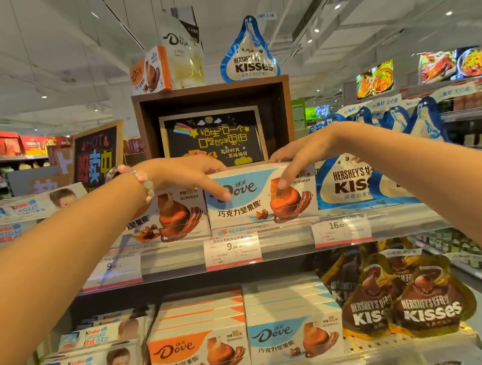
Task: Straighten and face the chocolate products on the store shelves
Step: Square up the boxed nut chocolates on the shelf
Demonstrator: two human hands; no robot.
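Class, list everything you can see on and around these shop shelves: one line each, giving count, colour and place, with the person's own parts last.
Blue Dove box: one, blue and white, upper shelf centre, under both hands.
Orange Dove box: one, orange and white, upper shelf, left of it.
Blue Kisses bags: several, blue and white, upper shelf right.
Dove box stacks: two, orange and blue, lower shelf centre.
Brown Kisses bags: several, brown and gold, lower shelf right.
Kinder boxes: several, white, left on both shelves.
Price tags: three, white and red, upper shelf edge.
Chalkboard sign: one, black, in wooden box.
Bracelet: one, pink, left wrist.
Left hand, right hand: on the blue Dove box.
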